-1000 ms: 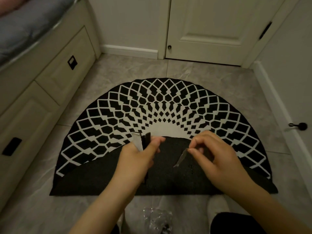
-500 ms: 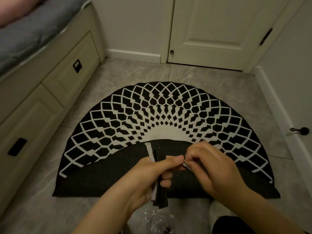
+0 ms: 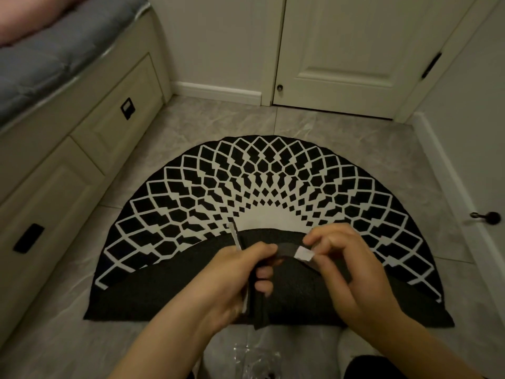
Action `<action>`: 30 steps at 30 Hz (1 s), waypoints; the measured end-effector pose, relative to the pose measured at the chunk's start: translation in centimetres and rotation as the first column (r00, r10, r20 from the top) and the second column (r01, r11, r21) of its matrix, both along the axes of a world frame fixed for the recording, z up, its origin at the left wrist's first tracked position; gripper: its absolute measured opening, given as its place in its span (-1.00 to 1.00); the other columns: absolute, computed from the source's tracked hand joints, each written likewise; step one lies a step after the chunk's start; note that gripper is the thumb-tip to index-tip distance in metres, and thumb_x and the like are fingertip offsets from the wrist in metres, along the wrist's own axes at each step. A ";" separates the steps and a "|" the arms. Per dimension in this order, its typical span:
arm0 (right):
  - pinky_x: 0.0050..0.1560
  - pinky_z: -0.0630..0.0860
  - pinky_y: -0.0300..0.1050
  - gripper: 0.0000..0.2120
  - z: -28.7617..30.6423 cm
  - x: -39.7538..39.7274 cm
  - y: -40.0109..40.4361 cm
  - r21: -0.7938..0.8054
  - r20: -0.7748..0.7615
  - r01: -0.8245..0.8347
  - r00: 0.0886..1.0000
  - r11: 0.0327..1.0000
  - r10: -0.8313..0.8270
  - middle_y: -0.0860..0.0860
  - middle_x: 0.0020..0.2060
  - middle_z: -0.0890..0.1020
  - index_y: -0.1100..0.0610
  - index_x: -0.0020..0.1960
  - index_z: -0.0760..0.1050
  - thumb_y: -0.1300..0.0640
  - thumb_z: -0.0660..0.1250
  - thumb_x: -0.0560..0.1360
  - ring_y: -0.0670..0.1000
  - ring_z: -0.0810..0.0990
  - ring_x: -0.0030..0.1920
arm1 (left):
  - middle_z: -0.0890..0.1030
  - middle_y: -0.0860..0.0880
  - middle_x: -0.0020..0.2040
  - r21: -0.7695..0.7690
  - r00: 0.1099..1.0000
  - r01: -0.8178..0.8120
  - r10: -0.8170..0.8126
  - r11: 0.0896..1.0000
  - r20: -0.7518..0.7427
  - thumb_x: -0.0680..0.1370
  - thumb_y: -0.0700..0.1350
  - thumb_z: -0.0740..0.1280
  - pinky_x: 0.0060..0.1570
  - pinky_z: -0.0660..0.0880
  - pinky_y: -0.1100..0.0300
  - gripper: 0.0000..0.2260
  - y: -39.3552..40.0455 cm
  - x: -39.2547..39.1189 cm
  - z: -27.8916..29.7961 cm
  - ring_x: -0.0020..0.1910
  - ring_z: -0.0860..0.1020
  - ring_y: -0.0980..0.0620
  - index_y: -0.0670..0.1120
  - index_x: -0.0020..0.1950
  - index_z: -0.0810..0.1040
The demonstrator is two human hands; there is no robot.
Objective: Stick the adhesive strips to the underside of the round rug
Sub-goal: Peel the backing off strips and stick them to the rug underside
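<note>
The round rug (image 3: 262, 181) lies on the tiled floor, black with a white lattice pattern. Its near half is folded over, so the plain black underside (image 3: 164, 291) faces up. My left hand (image 3: 232, 280) grips a bundle of black and white adhesive strips (image 3: 255, 305) held upright above the fold. One dark strip (image 3: 284, 251) runs sideways from that hand to my right hand (image 3: 355, 266). The fingers and thumb of my right hand pinch the white backing (image 3: 304, 253) at that strip's end.
A cream cabinet with drawers (image 3: 82, 160) and a grey cushion on top runs along the left. A closed door (image 3: 352, 53) stands behind the rug. The right wall has a black doorstop (image 3: 489, 216). A clear plastic bag (image 3: 257, 359) lies on the floor near me.
My hands came together over the fold. The right hand, which held a loose pale piece a second ago, now pinches the white backing at the end of a strip held by the left hand.
</note>
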State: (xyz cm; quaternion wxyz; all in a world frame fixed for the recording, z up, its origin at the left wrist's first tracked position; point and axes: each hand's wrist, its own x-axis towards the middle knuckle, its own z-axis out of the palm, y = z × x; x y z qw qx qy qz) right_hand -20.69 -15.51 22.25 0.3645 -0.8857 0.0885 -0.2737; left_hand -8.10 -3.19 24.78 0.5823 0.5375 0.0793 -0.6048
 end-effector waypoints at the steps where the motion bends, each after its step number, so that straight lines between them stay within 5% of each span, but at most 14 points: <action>1: 0.02 0.45 -0.40 -0.90 0.3 -0.1 0.1 0.101 0.007 -0.014 1.000 0.995 0.014 -0.19 -0.04 0.53 -0.01 -0.06 0.38 0.17 0.15 0.48 -0.22 0.53 0.01 | 0.40 -0.02 -0.45 0.017 0.996 0.015 -0.016 1.000 0.086 0.53 -0.17 0.29 -0.49 0.30 0.32 -0.89 0.1 0.2 -0.1 -0.48 0.34 0.11 -0.20 -0.15 0.51; 6: -0.19 0.56 -0.29 -0.90 1.6 -0.1 0.2 0.502 -0.117 0.090 0.992 0.860 -0.036 -0.10 -0.15 0.65 0.01 -0.15 0.48 0.20 0.27 0.47 -0.08 0.61 -0.23 | 0.42 0.02 -0.41 0.120 0.840 0.140 -0.182 0.983 0.511 0.58 -0.09 0.23 -0.36 0.38 0.26 -0.82 0.5 0.4 -0.4 -0.47 0.38 0.16 -0.09 -0.20 0.48; 10: -0.26 0.54 -0.31 -0.85 1.8 0.0 -0.5 0.729 -0.172 0.186 0.981 0.659 -0.086 0.04 -0.27 0.64 0.16 -0.03 0.46 0.34 0.27 0.45 -0.11 0.63 -0.27 | 0.44 0.01 -0.37 0.190 0.665 0.043 -0.170 0.981 0.727 0.59 -0.08 0.21 -0.37 0.40 0.26 -0.87 0.3 0.2 -0.5 -0.44 0.41 0.13 -0.03 -0.14 0.48; 14: -0.21 0.57 -0.29 -0.50 2.5 -0.2 -1.9 0.895 -0.032 0.076 0.994 0.439 -0.106 -0.01 -0.34 0.60 0.09 0.14 0.44 0.07 0.44 0.23 -0.08 0.60 -0.29 | 0.43 -0.04 -0.31 0.168 0.689 -0.024 -0.105 0.985 0.717 0.60 -0.07 0.19 -0.24 0.41 0.15 -0.85 0.7 1.3 -0.4 -0.35 0.41 0.05 -0.02 -0.15 0.46; 19: 0.08 0.57 -0.11 -0.46 2.4 -0.5 -3.3 0.997 0.064 -0.054 0.965 0.048 -0.253 0.04 -0.27 0.63 0.16 0.17 0.48 0.18 0.47 0.20 0.01 0.65 -0.10 | 0.46 0.02 -0.36 0.153 0.604 0.071 -0.165 0.986 0.779 0.58 -0.08 0.23 -0.35 0.40 0.29 -0.87 1.1 0.9 -0.3 -0.46 0.41 0.20 -0.03 -0.15 0.51; 22: 0.09 0.55 0.02 -0.66 2.3 -0.3 -3.3 0.986 0.062 -0.109 0.941 -0.123 -0.332 0.01 -0.32 0.59 0.17 0.16 0.44 0.28 0.20 0.40 -0.01 0.66 -0.18 | 0.47 0.06 -0.37 0.142 0.569 0.084 -0.164 0.986 0.806 0.57 -0.09 0.25 -0.31 0.40 0.28 -0.86 0.9 0.9 -0.4 -0.48 0.43 0.27 0.01 -0.18 0.52; 25: 0.06 0.58 0.08 -0.70 0.7 1.4 -5.0 0.966 0.087 -0.169 0.926 -0.197 -0.368 -0.04 -0.37 0.48 0.14 0.10 0.40 0.29 0.22 0.37 -0.11 0.57 -0.36 | 0.45 0.05 -0.36 0.125 0.595 0.056 -0.134 0.991 0.792 0.58 -0.09 0.23 -0.29 0.37 0.22 -0.87 -0.4 2.8 -2.1 -0.42 0.41 0.18 -0.01 -0.16 0.51; 30: -0.04 0.54 -0.05 -0.40 0.8 1.6 -6.5 0.969 0.130 -0.201 0.907 -0.140 -0.401 -0.06 -0.38 0.43 0.09 0.10 0.44 0.27 0.41 0.06 -0.12 0.47 -0.40 | 0.42 0.01 -0.36 0.104 0.653 0.036 -0.102 0.994 0.751 0.58 -0.10 0.23 -0.33 0.35 0.20 -0.87 -0.6 3.8 -2.7 -0.41 0.38 0.11 -0.05 -0.14 0.50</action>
